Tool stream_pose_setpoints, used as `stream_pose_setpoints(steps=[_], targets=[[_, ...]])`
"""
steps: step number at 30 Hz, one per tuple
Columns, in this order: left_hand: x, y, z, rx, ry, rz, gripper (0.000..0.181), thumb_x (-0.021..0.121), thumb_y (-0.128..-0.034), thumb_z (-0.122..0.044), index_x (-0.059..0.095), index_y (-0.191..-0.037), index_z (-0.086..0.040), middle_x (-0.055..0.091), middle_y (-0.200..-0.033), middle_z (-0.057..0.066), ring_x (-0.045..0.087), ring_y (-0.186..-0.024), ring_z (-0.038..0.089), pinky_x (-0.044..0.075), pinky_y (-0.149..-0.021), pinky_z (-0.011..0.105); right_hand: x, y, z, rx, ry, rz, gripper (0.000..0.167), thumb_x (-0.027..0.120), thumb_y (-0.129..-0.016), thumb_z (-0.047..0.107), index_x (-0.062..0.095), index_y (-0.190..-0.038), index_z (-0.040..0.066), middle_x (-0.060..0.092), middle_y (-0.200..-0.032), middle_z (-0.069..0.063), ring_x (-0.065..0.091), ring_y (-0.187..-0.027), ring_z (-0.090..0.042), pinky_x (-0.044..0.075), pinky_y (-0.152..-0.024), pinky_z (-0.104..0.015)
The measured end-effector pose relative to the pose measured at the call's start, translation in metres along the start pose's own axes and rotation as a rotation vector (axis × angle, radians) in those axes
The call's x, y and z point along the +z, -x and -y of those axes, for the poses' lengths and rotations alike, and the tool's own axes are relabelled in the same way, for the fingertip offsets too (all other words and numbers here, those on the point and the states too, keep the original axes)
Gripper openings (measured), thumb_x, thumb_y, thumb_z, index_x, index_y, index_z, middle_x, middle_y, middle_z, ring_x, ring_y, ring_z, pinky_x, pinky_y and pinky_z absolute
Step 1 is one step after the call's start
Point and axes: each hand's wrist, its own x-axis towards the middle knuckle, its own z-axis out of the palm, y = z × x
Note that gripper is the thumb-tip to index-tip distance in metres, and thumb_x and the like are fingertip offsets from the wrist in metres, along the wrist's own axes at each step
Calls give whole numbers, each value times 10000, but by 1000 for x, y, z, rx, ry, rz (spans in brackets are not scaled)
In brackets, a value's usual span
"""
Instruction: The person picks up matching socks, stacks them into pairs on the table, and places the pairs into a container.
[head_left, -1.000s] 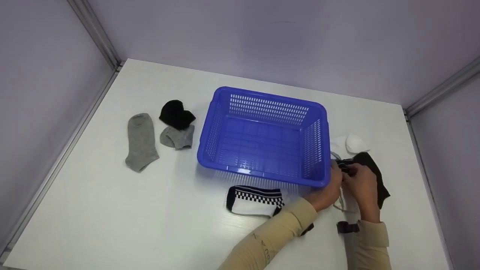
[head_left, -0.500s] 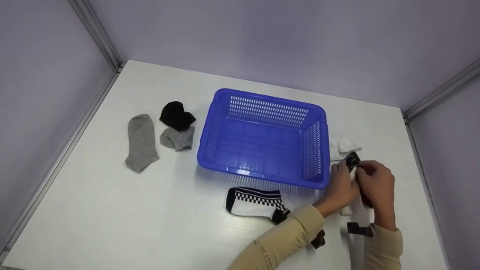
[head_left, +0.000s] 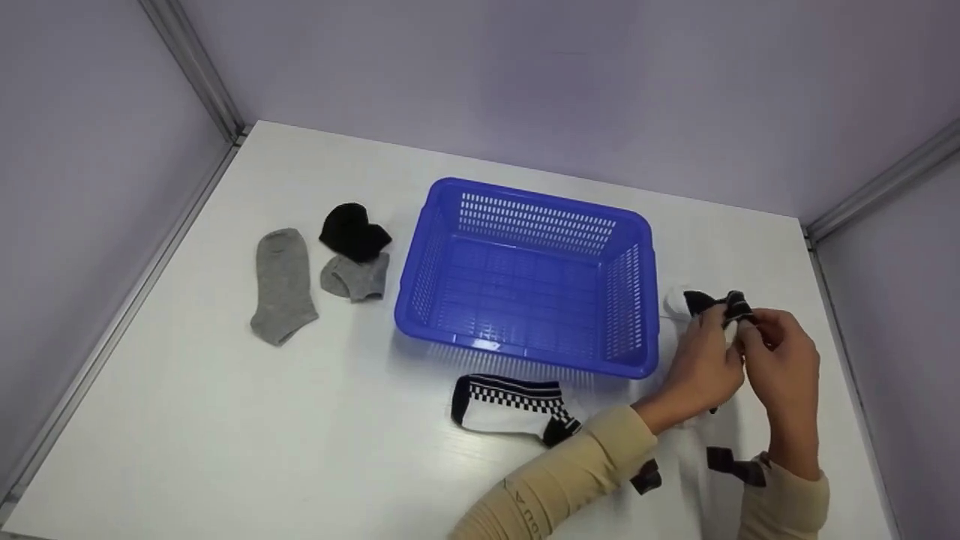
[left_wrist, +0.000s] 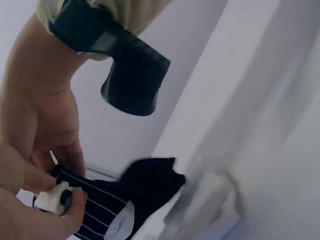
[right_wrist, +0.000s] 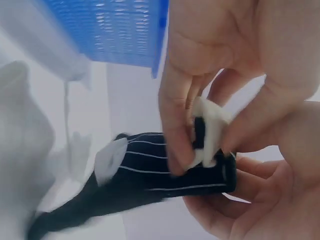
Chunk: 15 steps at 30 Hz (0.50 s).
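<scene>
Both hands hold a black sock with thin white stripes (head_left: 739,306) (left_wrist: 102,200) (right_wrist: 145,167), right of the basket. My left hand (head_left: 701,367) (left_wrist: 40,215) (right_wrist: 220,55) pinches a bunched white-and-black part of it (left_wrist: 52,199) (right_wrist: 212,130) between thumb and fingers. My right hand (head_left: 784,367) (left_wrist: 45,115) (right_wrist: 280,200) grips the striped end, its fingers partly behind the fabric. A black part (head_left: 699,301) (left_wrist: 152,187) extends from the stripes. White fabric (head_left: 677,301) lies behind, partly covered by the hands.
A blue basket (head_left: 525,358) stands mid-table. Left of it lie a long grey sock (head_left: 283,285), a black folded one (head_left: 352,231) and a small grey one (head_left: 360,277). A checkered black-and-white sock (head_left: 506,412) lies in front, near my left sleeve (head_left: 570,480).
Both hands have moved right, away from the basket, with the striped sock between them. The dark sock that lay beyond the right hand is no longer seen there.
</scene>
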Motion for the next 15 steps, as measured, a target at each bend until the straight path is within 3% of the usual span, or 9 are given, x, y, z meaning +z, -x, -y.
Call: stream_pose_setpoints(steps=[4, 8, 10, 12, 15], targets=[[-18, -2, -8, 39, 42, 43, 520, 539, -1033, -85, 445, -1544, -93, 552, -1526, 47, 512, -1430, 85, 433, -1132, 165, -4, -1, 1, 36, -131, 38, 440, 540, -1086, 357, 597, -1404, 60, 610, -1013, 280, 595, -943, 56, 472, -778, -120], [-40, -3, -18, 77, 83, 99, 528, 540, -1032, -100, 453, -1553, -99, 586, -1505, 23, 547, -1321, 7, 434, -1080, 120, -9, -2, -2, 99, -433, 163, 607, 460, -1091, 501, 496, -1510, 63, 599, -1261, 143, 595, -1190, -1, 494, -958, -116], [-52, -2, -22, 90, 111, 128, 530, 552, -1024, -103, 471, -1548, -114, 611, -1477, 0, 595, -1095, -28, 446, -977, 87, -10, -1, -3, 128, -623, 231, 602, 435, -1089, 531, 496, -1509, 104, 588, -1333, 123, 580, -1259, 6, 478, -1069, -155], [-63, 1, -24, 104, 151, 158, 530, 565, -1016, -93, 487, -1540, -126, 638, -1443, -10, 550, -859, -29, 444, -845, 70, -9, 2, -4, 129, -847, 285, 560, 451, -1085, 519, 549, -1470, 124, 638, -1340, 102, 601, -1267, 0, 485, -1094, -207], [-80, 7, -26, 109, 207, 219, 539, 574, -1010, -72, 499, -1537, -155, 650, -1434, -41, 424, -590, 5, 418, -643, 92, -5, 7, -4, 31, -1108, 410, 496, 386, -1117, 457, 584, -1437, 134, 682, -1307, 62, 634, -1233, -46, 509, -1076, -247]])
